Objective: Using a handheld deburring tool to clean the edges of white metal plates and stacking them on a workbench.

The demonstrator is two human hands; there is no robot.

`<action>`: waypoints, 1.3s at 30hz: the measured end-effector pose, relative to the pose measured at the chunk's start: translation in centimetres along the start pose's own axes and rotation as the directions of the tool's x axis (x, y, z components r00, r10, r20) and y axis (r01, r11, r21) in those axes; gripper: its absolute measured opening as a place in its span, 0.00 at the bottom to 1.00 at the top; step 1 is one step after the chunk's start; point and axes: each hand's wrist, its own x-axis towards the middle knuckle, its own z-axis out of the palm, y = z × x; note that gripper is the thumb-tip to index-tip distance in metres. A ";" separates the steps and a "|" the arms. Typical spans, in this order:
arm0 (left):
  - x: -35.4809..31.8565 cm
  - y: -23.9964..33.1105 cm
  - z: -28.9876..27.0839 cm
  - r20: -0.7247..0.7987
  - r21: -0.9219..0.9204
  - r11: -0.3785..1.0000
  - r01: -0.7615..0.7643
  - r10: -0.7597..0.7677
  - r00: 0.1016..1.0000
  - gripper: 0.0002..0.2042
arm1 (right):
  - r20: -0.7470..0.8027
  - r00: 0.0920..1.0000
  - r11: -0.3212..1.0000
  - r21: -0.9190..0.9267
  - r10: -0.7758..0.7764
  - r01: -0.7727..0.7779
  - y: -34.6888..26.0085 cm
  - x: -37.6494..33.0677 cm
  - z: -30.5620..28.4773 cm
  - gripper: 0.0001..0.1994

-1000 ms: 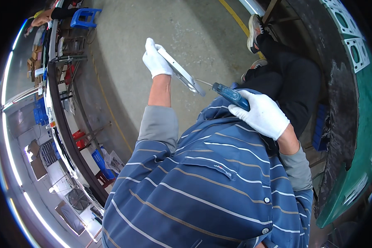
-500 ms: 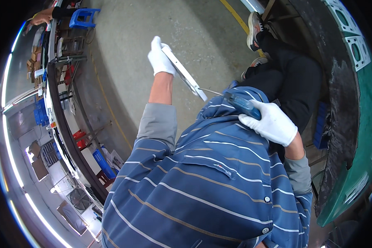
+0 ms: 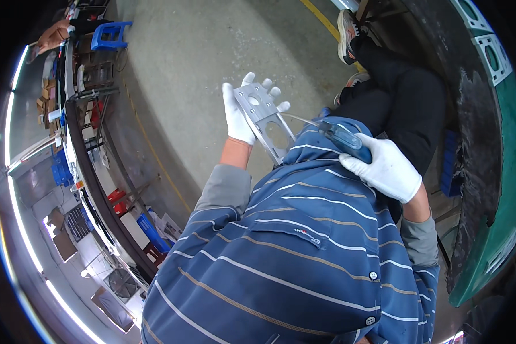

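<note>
My left hand [image 3: 238, 119], in a white glove, holds a silver metal plate [image 3: 262, 110] with a round hole, a larger cutout and small screw holes. Its fingers spread behind the plate and the thumb stands along one edge. In my gloved right hand [image 3: 389, 169] is a tool with a translucent blue handle [image 3: 344, 139] and a thin, slightly bent metal shaft [image 3: 299, 118]. The shaft points left at the plate's right side; whether its tip touches the plate, I cannot tell.
Similar pale plates [image 3: 492, 57] lie on a green-topped bench [image 3: 513, 126] to my right. My legs [image 3: 410, 97] stretch toward the upper right. At the far left are a blue stool [image 3: 112, 35], cluttered shelving and another person's arm [image 3: 54, 37].
My left hand has turned the plate from nearly edge-on to face-up and brought it slightly nearer, its fingers now spread. My right hand has shifted slightly right and nearer with the tool.
</note>
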 end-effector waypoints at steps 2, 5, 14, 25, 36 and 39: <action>-0.4 0.0 -0.4 0.038 -0.015 0.998 0.053 -0.053 0.998 0.35 | 0.012 1.000 1.000 0.013 -0.020 0.020 0.0 0.7 0.7 0.17; -0.4 -0.1 -0.5 0.044 0.030 0.998 0.060 -0.061 0.997 0.40 | -0.048 0.984 0.979 -0.118 -0.173 0.167 -0.5 2.1 1.7 0.19; 0.6 -0.2 0.8 0.033 0.153 0.984 0.088 -0.094 0.995 0.47 | -0.055 0.989 0.957 -0.267 -0.136 0.117 -3.1 5.1 1.9 0.20; 0.0 0.5 0.1 0.046 0.231 0.964 0.130 -0.144 0.988 0.41 | -0.052 0.989 0.956 -0.269 -0.137 0.118 -1.4 5.4 2.4 0.22; -0.3 0.4 -0.9 -0.005 0.233 0.968 0.093 -0.094 0.996 0.34 | 0.021 0.999 0.981 -0.188 -0.038 0.041 -1.2 4.0 3.4 0.23; -0.7 1.2 -1.7 -0.093 0.376 0.921 0.101 -0.070 0.993 0.31 | 0.069 0.993 0.973 -0.204 -0.096 0.108 -0.9 3.4 4.0 0.23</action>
